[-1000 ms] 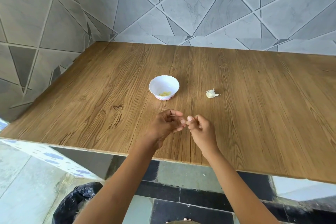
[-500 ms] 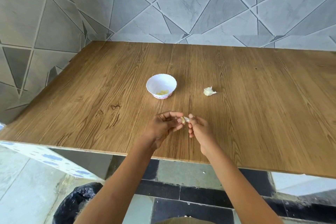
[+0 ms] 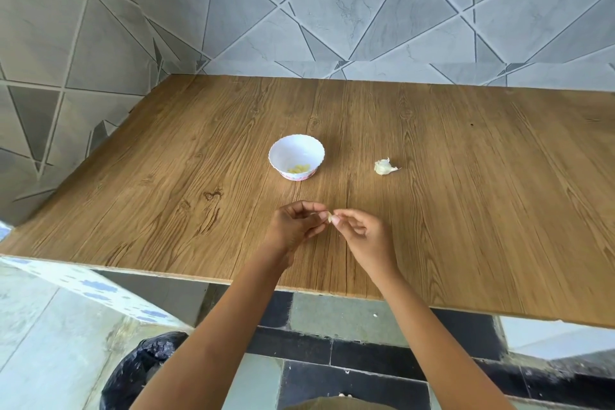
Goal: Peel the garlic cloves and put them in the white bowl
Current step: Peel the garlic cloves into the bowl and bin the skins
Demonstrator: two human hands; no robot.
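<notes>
A garlic clove, small and pale, is pinched between the fingertips of both hands above the near part of the wooden worktop. The left hand curls around it from one side, thumb and fingers closed on it, and the right hand meets it from the other, fingertips pressed to the same clove, so the two hands are together. The white bowl stands farther back on the worktop, well apart from the hands, with a few yellowish peeled pieces lying in its bottom. To the right of the bowl, a remaining piece of garlic in its papery skin lies alone on the wood. A black bin bag shows below the worktop's near edge, on the left.
</notes>
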